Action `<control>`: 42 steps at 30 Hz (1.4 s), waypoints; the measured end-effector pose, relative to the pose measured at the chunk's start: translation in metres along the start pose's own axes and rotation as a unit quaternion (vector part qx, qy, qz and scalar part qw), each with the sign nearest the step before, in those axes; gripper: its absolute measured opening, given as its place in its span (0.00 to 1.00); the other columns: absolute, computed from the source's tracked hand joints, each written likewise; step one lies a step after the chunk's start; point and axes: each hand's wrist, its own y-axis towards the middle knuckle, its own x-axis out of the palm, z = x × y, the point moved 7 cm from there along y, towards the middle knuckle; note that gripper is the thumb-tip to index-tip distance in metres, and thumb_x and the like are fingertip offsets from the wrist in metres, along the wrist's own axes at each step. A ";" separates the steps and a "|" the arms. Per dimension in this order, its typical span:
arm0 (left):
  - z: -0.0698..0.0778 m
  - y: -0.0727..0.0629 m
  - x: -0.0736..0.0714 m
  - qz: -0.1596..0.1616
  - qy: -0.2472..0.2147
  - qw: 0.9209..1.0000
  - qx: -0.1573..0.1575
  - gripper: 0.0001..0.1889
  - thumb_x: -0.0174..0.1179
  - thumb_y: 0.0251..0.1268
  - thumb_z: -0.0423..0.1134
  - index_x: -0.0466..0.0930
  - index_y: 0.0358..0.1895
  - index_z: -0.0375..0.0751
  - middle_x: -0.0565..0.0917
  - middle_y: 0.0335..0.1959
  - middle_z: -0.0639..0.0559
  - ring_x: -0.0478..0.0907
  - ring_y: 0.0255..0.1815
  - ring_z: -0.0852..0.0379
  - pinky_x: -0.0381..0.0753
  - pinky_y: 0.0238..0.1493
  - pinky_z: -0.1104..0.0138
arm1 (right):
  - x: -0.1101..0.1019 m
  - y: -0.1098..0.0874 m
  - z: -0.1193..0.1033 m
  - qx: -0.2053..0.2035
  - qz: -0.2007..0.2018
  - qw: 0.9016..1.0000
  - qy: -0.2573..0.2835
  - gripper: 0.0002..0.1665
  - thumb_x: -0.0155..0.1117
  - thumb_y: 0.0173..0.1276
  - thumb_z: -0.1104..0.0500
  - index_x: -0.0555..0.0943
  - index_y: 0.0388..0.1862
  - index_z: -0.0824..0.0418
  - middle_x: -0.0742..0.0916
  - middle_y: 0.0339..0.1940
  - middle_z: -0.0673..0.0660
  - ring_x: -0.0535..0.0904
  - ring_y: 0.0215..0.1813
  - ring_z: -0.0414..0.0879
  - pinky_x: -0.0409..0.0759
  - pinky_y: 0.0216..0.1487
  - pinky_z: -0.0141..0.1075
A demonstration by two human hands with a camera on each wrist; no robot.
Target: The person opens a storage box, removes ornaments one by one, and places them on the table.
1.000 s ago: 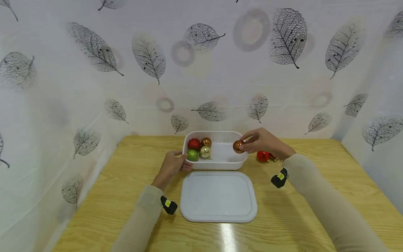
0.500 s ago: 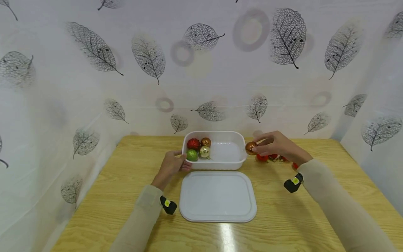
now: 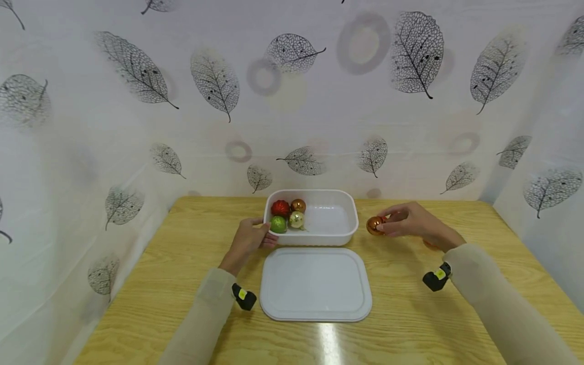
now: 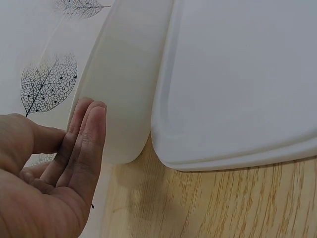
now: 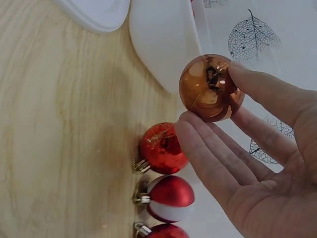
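Observation:
My right hand [image 3: 412, 223] pinches a shiny copper Christmas bauble [image 3: 375, 225] between thumb and fingertips, just right of the white plastic box [image 3: 315, 239]. In the right wrist view, this bauble [image 5: 208, 88] is above a glossy red bauble [image 5: 165, 148] and a red-and-white one [image 5: 172, 198]. My left hand [image 3: 250, 238] grips the box's left end, thumb at the rim and fingers against the outside wall. Inside the box's left part sit a ridged red bauble [image 3: 280, 208], a copper bauble [image 3: 298, 205], a green bauble [image 3: 279, 224] and a gold bauble [image 3: 296, 220].
A white lid [image 3: 316, 285] lies flat on the wooden table [image 3: 191, 223], directly in front of the box. Another red bauble [image 5: 168, 231] is partly cut off at the bottom of the right wrist view. A leaf-patterned curtain [image 3: 319, 101] hangs behind and beside the table.
My right hand has carried the copper bauble from over the box's right end out to the right and nearer to me. My left hand has stayed on the box.

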 end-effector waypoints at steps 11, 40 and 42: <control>0.000 0.000 0.000 -0.001 0.004 1.000 -0.002 0.25 0.51 0.79 0.33 0.63 0.73 0.24 0.87 0.28 0.40 0.87 0.25 0.54 0.92 0.34 0.62 | 0.000 -0.007 0.027 0.007 -0.008 1.000 0.011 0.33 0.73 0.67 0.60 0.74 0.65 0.76 0.83 0.55 0.70 0.85 0.51 0.55 0.87 0.55 0.50; 0.000 0.000 -0.001 -0.009 0.002 1.000 0.002 0.25 0.51 0.80 0.33 0.63 0.72 0.23 0.87 0.29 0.40 0.87 0.26 0.54 0.91 0.33 0.64 | 0.006 -0.012 0.055 0.055 0.001 0.998 0.021 0.33 0.75 0.65 0.58 0.76 0.62 0.76 0.84 0.53 0.67 0.87 0.48 0.54 0.89 0.50 0.47; 0.000 0.000 -0.001 -0.009 0.001 1.000 0.002 0.25 0.51 0.80 0.33 0.63 0.72 0.24 0.87 0.29 0.40 0.87 0.26 0.54 0.91 0.33 0.64 | 0.006 -0.012 0.055 0.055 0.001 0.998 0.020 0.33 0.75 0.65 0.58 0.76 0.63 0.76 0.84 0.54 0.68 0.86 0.48 0.54 0.89 0.51 0.47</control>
